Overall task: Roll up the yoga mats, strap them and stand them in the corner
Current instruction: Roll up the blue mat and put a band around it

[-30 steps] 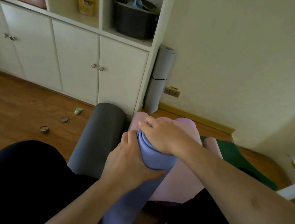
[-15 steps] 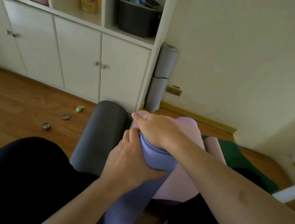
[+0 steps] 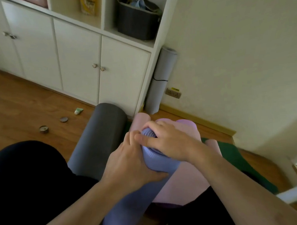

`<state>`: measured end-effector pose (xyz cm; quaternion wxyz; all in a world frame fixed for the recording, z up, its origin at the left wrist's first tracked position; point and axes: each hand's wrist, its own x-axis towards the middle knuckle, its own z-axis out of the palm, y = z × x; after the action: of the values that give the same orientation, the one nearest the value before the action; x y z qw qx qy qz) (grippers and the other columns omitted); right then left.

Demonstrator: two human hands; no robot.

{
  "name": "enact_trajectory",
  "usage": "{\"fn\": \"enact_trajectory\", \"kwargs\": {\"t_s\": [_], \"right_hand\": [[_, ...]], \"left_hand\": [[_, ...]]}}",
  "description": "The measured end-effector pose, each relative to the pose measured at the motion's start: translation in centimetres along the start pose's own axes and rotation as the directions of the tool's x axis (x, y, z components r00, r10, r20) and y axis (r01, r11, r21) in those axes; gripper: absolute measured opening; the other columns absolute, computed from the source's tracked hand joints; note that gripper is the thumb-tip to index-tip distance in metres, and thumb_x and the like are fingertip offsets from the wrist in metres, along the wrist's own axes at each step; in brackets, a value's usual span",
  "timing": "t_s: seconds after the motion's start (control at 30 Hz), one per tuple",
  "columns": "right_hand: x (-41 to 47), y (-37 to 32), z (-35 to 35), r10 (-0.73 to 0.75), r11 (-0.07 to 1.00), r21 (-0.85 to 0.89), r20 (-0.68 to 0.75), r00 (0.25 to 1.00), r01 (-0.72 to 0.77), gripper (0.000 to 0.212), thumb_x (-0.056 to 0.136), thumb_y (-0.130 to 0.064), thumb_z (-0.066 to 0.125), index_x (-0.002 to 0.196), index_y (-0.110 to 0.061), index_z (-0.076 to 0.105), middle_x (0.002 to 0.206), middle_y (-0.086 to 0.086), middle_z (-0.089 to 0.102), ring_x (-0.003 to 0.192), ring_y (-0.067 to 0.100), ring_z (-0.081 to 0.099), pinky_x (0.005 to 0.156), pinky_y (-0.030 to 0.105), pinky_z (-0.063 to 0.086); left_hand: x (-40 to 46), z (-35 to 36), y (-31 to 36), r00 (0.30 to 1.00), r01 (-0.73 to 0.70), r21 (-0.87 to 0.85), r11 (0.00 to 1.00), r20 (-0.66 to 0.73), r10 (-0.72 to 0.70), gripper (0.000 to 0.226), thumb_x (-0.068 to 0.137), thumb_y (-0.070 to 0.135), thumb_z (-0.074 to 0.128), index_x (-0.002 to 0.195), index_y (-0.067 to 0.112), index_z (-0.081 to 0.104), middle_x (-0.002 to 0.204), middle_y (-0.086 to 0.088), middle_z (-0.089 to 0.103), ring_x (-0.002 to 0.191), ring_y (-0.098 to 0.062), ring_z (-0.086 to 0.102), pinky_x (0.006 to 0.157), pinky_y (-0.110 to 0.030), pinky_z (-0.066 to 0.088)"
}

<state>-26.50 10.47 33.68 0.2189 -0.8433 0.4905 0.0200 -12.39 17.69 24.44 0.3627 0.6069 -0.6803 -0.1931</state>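
**Both hands on the end of the rolled purple mat**

From the head camera I look down on my two hands meeting at the upper end of a rolled purple mat, which rises at a slant from the bottom centre of the view toward the cupboard. My left hand grips the roll from its left side: the thumb lies curled across the near face of the roll, and the fingers wrap round the far side, so only their tips show at the rim. My right hand lies over the end face, where the spiral of layers is visible; the fingers are bent over that end and the forefinger presses along its edge, touching the left fingertips. I cannot tell how far the right palm bears on the roll.

Behind the purple roll lies a pink mat, partly under my right forearm, with a green mat spread on the floor to its right. A dark grey rolled mat lies just beside the purple one on its left, its end near the white cupboard. A light grey rolled mat, bound by a thin black strap, stands upright in the corner between the cupboard and the wall, by a wall socket. On the wooden floor at left are a small tube and two small round tins.
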Motion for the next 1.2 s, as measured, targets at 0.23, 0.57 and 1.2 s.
{"fn": "enact_trajectory", "kwargs": {"t_s": [0.23,0.57,1.2], "right_hand": [[-2.7,3.5,-1.5,-0.115,0.992,-0.072,-0.094,0.989,0.108,0.070,0.066,-0.075,0.077,0.128,-0.058,0.049,0.120,-0.018,0.062,0.111,0.008,0.061,0.091,0.042,0.056],[-9.6,9.4,-9.0,0.071,0.943,0.322,-0.448,0.891,0.087,0.052,0.064,-0.061,0.082,0.111,-0.043,0.071,0.108,-0.018,0.074,0.099,0.006,0.070,0.091,0.046,0.059],[-24.6,40.2,0.3,0.773,0.475,0.868,-0.489,0.404,0.141,0.052,0.075,-0.036,0.095,0.120,-0.029,0.071,0.111,-0.009,0.075,0.100,0.011,0.072,0.093,0.048,0.061]], "left_hand": [[-0.1,0.1,0.6,0.999,-0.035,-0.149,0.988,0.017,0.038,0.111,0.047,0.073,0.092,0.143,0.042,0.045,0.121,0.029,0.061,0.105,0.003,0.063,0.084,-0.028,0.059],[5.2,4.7,12.6,0.973,-0.215,-0.080,0.973,0.067,0.220,0.149,0.042,0.076,0.093,0.149,0.055,-0.009,0.160,0.024,0.012,0.144,0.007,0.018,0.125,-0.026,0.021],[13.6,34.2,28.8,0.483,-0.853,0.081,0.515,0.494,0.723,0.116,0.064,0.070,0.065,0.153,0.001,0.036,0.138,-0.015,0.055,0.117,-0.037,0.061,0.091,-0.051,0.055]]}}
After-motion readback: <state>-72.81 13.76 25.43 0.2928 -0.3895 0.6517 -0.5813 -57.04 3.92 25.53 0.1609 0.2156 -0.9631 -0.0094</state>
